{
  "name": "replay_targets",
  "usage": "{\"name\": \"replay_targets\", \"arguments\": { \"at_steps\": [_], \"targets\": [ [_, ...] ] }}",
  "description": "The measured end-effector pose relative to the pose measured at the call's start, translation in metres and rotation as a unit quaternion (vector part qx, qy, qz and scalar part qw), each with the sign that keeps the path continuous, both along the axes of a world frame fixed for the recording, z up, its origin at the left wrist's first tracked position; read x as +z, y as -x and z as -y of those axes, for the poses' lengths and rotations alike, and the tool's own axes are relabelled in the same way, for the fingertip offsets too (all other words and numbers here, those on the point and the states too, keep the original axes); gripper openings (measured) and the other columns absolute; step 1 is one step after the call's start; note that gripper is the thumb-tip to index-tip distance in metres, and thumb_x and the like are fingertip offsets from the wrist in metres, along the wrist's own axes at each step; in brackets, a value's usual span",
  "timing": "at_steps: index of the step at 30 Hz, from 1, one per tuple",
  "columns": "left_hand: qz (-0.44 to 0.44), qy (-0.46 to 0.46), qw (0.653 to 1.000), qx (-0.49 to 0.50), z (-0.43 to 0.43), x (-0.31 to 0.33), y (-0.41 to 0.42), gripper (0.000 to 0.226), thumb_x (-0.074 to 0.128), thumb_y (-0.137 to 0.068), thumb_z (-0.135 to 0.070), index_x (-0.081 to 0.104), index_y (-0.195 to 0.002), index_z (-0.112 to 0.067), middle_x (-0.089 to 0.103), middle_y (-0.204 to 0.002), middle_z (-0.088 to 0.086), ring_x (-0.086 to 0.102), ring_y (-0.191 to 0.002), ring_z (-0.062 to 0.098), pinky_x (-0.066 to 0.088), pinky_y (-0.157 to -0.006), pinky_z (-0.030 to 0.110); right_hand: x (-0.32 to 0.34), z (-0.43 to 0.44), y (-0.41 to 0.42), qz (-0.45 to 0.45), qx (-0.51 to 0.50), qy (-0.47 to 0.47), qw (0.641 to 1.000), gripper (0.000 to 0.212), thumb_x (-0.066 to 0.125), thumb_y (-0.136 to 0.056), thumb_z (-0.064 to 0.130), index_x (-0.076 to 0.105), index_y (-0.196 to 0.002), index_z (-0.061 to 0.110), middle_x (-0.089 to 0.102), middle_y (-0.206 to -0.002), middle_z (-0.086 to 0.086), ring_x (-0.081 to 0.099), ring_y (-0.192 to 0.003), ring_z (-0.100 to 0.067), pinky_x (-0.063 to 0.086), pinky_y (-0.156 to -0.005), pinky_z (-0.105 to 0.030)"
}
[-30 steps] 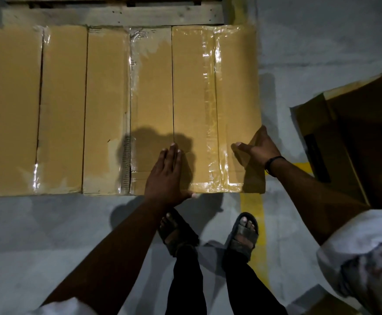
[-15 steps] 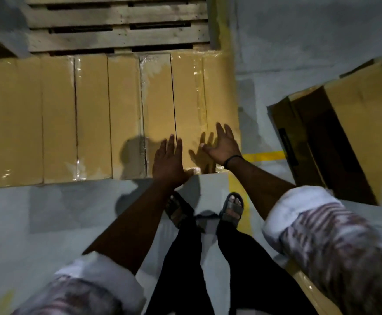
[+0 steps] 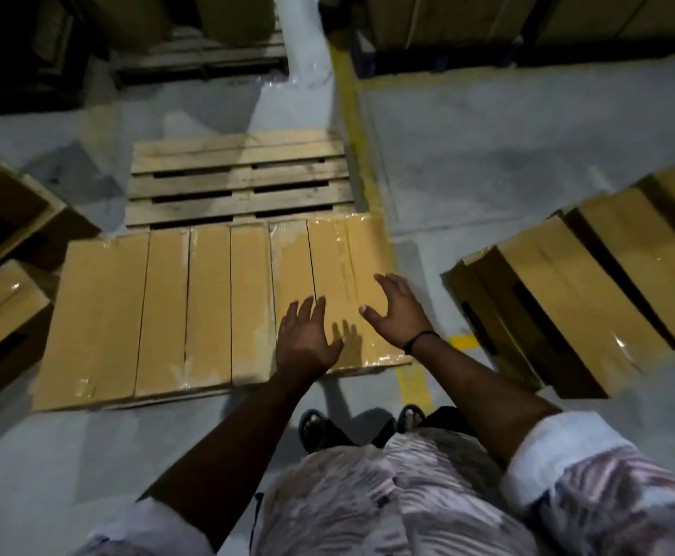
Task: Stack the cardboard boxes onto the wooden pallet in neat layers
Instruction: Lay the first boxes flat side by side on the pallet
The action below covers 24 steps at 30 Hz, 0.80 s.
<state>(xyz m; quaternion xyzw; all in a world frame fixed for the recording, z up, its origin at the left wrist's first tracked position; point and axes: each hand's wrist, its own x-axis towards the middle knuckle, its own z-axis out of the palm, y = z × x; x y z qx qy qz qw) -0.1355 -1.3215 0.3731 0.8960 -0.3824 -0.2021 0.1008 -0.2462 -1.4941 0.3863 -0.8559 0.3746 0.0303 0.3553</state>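
Boxes [image 3: 207, 311] flat on pallet [image 3: 243, 178]; hands empty.

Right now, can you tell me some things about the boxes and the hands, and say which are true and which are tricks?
1. The cardboard boxes lie in one flat row on the near part of the wooden pallet. True.
2. The far slats of the pallet are covered with boxes. False: they are bare.
3. The left hand is spread open over the boxes. True.
4. The right hand is holding a box in the air. False: it is open over the rightmost box of the row, gripping nothing.
5. More boxes lie on the floor to the right. True.
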Motion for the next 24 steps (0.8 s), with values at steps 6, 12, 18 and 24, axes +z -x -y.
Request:
{"name": "replay_targets", "arguments": {
  "at_steps": [6,12,18,24],
  "targets": [
    [-0.018,-0.004,1.0,0.021,0.009,0.009,0.008,0.088,0.058,-0.088,-0.064,0.027,-0.158,-0.021,0.036,-0.16,0.005,0.027,-0.149,0.033,0.029,-0.119,0.046,0.002,0.017,0.034,-0.011,-0.033,-0.011,0.999,0.072,0.066,-0.093,0.045,0.037,-0.154,0.02,0.029,-0.162,-0.007,0.031,-0.148,-0.027,0.035,-0.116,-0.043],
    [-0.012,0.008,0.999,0.031,0.057,0.025,0.033,0.08,0.06,-0.089,-0.06,0.035,-0.155,-0.021,0.048,-0.152,0.003,0.041,-0.139,0.03,0.038,-0.112,0.042,0.008,0.063,0.06,-0.002,-0.022,-0.012,1.0,0.077,0.064,-0.094,0.045,0.028,-0.157,0.018,0.028,-0.162,-0.007,0.032,-0.146,-0.027,0.036,-0.115,-0.043],
    [-0.009,0.037,0.998,0.044,0.139,0.049,0.079,0.078,0.062,-0.09,-0.058,0.037,-0.155,-0.022,0.052,-0.149,0.003,0.046,-0.136,0.028,0.041,-0.108,0.038,0.023,0.13,0.097,0.023,0.002,-0.002,1.0,0.08,0.064,-0.094,0.047,0.026,-0.158,0.02,0.027,-0.163,-0.005,0.031,-0.147,-0.025,0.035,-0.116,-0.04],
    [-0.025,0.091,0.994,0.06,0.224,0.067,0.122,0.076,0.064,-0.089,-0.059,0.043,-0.152,-0.023,0.057,-0.145,0.002,0.052,-0.131,0.029,0.048,-0.102,0.04,0.042,0.209,0.141,0.024,0.046,0.034,0.998,0.079,0.058,-0.096,0.052,0.02,-0.16,0.024,0.023,-0.164,-0.002,0.028,-0.148,-0.025,0.034,-0.116,-0.041]
  ]
}}
